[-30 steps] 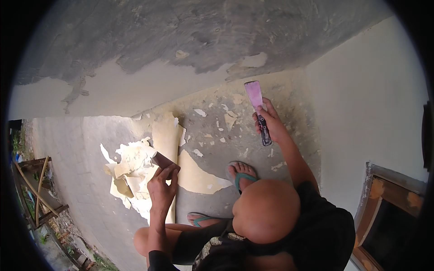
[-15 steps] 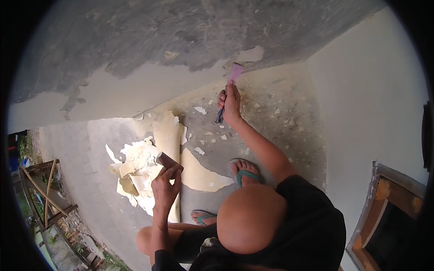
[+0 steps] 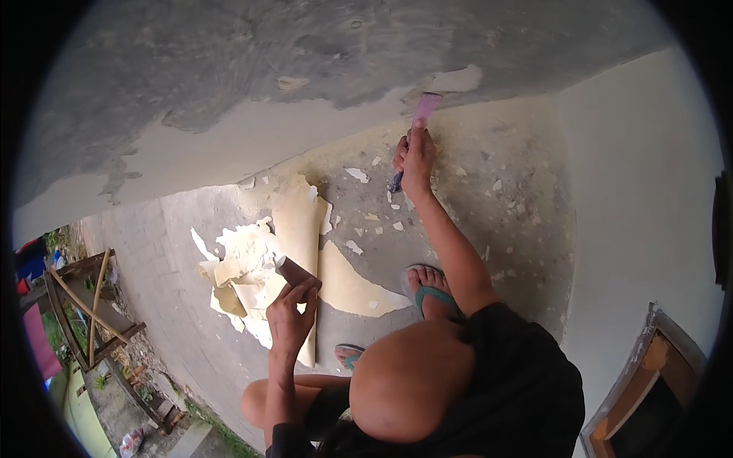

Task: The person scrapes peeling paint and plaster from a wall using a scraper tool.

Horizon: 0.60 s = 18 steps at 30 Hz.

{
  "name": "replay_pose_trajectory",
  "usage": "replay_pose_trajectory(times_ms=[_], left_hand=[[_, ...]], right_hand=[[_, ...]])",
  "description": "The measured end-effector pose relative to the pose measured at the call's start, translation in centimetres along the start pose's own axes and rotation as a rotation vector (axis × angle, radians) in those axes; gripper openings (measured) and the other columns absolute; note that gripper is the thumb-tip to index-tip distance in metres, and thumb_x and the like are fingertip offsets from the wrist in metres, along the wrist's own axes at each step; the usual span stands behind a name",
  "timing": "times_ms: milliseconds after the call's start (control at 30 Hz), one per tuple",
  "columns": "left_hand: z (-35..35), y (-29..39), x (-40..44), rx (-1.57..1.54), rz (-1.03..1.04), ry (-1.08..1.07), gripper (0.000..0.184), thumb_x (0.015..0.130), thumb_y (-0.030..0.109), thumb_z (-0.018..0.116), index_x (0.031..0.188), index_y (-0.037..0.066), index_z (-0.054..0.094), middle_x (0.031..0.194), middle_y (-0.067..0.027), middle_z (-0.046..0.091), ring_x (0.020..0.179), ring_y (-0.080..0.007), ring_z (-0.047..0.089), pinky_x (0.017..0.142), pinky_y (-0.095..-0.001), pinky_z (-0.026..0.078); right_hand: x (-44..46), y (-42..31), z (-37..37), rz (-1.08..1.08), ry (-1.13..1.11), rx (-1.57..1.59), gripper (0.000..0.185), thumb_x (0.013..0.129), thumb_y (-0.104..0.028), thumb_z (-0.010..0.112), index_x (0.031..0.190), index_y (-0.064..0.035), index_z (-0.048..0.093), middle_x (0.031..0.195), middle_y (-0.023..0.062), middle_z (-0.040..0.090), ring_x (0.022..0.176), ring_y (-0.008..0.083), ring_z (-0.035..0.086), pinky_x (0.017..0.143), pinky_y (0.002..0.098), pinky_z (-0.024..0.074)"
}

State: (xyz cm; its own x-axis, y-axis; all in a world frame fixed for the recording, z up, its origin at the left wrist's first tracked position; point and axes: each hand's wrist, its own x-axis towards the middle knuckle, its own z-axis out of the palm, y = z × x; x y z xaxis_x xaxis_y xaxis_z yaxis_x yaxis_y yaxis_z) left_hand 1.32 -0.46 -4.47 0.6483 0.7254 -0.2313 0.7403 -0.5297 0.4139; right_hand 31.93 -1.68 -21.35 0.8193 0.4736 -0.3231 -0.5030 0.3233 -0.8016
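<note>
My right hand grips the black handle of a scraper with a pink blade. The blade's tip lies at the lower part of the wall, beside a pale patch of remaining paint. In my left hand is a small brown block, pinched between thumb and fingers. Under and beside that hand, a heap of peeled paint sheets rests on the grey floor. A long cream sheet lies next to the heap.
Loose paint flakes dot the floor. My sandalled foot is near the centre. At the lower right is a wooden frame in the white wall. Crossed wooden poles stand outside at the left.
My right hand has swung the scraper up and left from above the floor to the wall, turning the blade against it. My left hand still holds the brown block. The view has shifted slightly.
</note>
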Motion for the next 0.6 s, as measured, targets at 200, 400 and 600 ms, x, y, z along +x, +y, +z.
replay_pose_trajectory(times_ms=[200,400,600], left_hand=[[0.4,-0.9,-0.1,-0.002,-0.02,-0.027,0.017,0.086,0.009,0.07,0.102,0.007,0.074,0.09,-0.0102,0.072,0.071,-0.0223,0.071,0.063,-0.0322,0.054],[0.5,-0.8,0.0,-0.063,-0.042,-0.058,0.015,0.087,0.009,0.069,0.101,0.006,0.074,0.09,-0.0099,0.072,0.074,-0.0227,0.072,0.064,-0.0319,0.055],[0.5,0.2,0.9,-0.058,0.027,-0.106,0.013,0.086,0.008,0.07,0.098,0.006,0.073,0.091,-0.0088,0.072,0.076,-0.0229,0.073,0.066,-0.032,0.055]], right_hand=[[-0.2,-0.1,1.2,0.151,-0.038,0.184,0.047,0.101,-0.052,0.048,0.076,-0.0133,0.037,0.053,-0.004,0.034,0.04,0.0059,0.031,0.037,0.0241,0.0267],[3.4,-10.3,1.7,-0.393,-0.054,0.039,0.048,0.102,-0.053,0.044,0.076,-0.013,0.039,0.053,-0.0038,0.036,0.04,0.0056,0.033,0.037,0.0235,0.028],[-4.2,-4.7,-0.9,0.067,-0.144,-0.082,0.048,0.1,-0.053,0.048,0.075,-0.0137,0.038,0.054,-0.0039,0.035,0.039,0.006,0.03,0.036,0.0244,0.0261]])
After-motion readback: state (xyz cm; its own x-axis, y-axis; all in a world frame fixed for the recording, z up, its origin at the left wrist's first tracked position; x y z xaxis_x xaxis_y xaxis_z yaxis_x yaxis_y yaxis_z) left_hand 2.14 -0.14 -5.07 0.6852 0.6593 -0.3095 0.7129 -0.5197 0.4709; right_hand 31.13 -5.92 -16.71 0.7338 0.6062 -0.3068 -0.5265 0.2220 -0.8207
